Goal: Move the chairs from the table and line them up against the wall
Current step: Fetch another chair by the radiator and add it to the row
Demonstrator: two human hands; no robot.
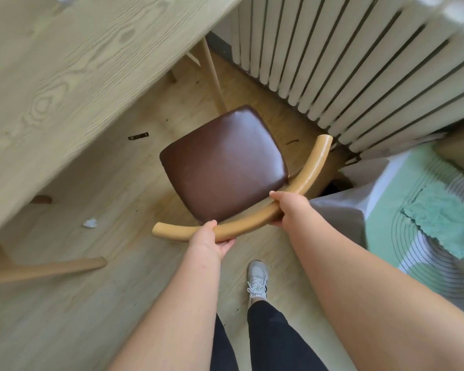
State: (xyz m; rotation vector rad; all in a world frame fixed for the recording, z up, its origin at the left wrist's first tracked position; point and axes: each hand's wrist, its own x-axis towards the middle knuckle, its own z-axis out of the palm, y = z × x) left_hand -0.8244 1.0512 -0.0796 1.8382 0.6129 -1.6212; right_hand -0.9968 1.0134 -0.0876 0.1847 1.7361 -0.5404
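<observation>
A chair with a brown leather seat [223, 162] and a curved light-wood backrest [312, 167] stands just off the corner of the wooden table [65, 76]. My left hand [212, 236] grips the backrest near its left end. My right hand [289, 207] grips the same rail near its middle. The chair's legs are hidden under the seat. Part of a second chair's curved backrest [51, 269] shows at the lower left, tucked at the table's edge.
A white ribbed radiator [359, 62] runs along the wall at the upper right, close to the chair. A green patterned rug [426, 210] lies at the right. A paper scrap [90, 223] and small debris lie on the wood floor. My shoe [257, 277] is below the chair.
</observation>
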